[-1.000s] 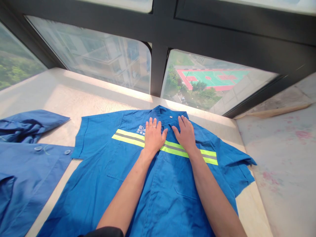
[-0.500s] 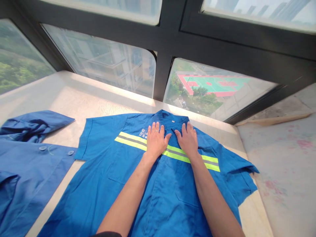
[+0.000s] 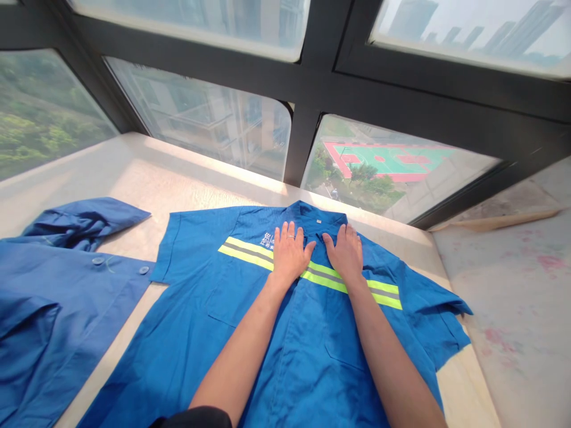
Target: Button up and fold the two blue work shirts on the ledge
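A blue short-sleeved work shirt (image 3: pixel 285 351) lies front up, with its collar toward the window and a yellow-green and grey reflective band (image 3: pixel 245 252) across the chest. My left hand (image 3: pixel 292 252) rests flat on the chest beside the white printed lettering, fingers stretched out, a ring on one finger. On the other side of the front opening, my right hand (image 3: pixel 345 252) lies flat just below the collar, its fingers extended. Both palms cover parts of the band. The shirt's lower hem is out of view.
Left of the shirt lies another blue garment (image 3: pixel 84 309) with buttons, partly crumpled, touching the shirt's sleeve. Both are on a pale window ledge (image 3: pixel 173 178). Dark window frames (image 3: pixel 303 89) rise behind it, and a flower-patterned wall (image 3: pixel 513 285) bounds the right side.
The view has shifted slightly, so things appear a little further right. Both hands stay flat on the shirt in nearly the same places.
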The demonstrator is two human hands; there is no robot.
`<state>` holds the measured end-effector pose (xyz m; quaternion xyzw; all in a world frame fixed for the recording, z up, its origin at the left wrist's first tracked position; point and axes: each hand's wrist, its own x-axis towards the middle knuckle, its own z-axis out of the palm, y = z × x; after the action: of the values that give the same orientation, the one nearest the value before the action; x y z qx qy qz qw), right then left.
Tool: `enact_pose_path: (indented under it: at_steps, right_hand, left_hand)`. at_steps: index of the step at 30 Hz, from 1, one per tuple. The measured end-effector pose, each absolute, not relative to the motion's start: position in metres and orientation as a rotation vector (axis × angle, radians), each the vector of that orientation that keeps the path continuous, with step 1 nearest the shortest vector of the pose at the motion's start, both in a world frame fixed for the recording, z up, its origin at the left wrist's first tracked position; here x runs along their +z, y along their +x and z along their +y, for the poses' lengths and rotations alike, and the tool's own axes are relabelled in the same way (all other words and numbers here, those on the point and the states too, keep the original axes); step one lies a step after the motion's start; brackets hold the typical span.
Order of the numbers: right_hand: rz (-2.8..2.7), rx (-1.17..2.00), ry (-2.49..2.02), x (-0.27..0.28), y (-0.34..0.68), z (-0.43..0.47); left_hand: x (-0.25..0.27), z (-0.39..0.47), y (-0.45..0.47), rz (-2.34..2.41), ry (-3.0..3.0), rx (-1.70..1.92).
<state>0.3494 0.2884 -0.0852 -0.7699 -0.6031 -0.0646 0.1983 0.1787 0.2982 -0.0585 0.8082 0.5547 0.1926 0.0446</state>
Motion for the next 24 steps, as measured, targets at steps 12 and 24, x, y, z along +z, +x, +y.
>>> enact_pose_path:
  at_steps: [12, 24]
  right_hand:
    - [-1.646, -0.133, -2.139, -0.085, 0.349, 0.294]
    - [-1.589, -0.001, -1.961, -0.072, 0.348, 0.285]
  left_hand:
    - [-0.063, 0.298, 0.179, 1.701, 2.479, 0.682]
    - [-0.061, 0.298, 0.182, 1.741, 2.422, 0.652]
